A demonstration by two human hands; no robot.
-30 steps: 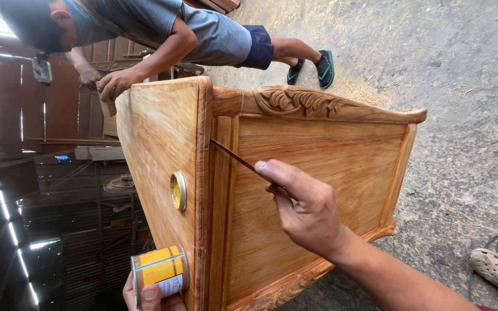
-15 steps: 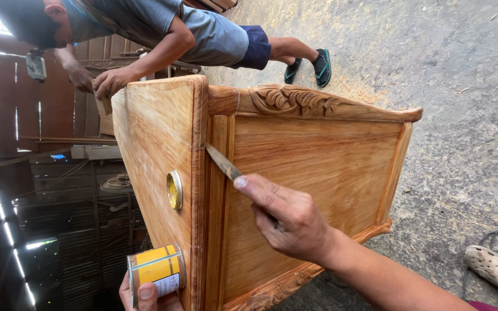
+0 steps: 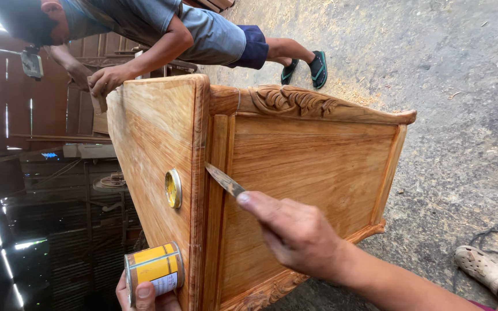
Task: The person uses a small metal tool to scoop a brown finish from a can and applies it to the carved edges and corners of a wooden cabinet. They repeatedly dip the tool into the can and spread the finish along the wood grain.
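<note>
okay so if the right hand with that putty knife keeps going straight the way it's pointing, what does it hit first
The right hand points its putty knife up-left. The blade tip already seems to meet the wooden cabinet at its corner edge, so that edge comes first. Further along lies the round tin lid, though depth is unclear.

Both forearms are bare, with no sleeve, glove, watch or ring on the right hand (image 3: pixel 301 233) or left hand (image 3: pixel 145 294).

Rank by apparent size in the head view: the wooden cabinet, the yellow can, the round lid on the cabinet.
1. wooden cabinet, by far the largest.
2. yellow can, though it sits nearer the camera.
3. round lid, smallest.
</note>
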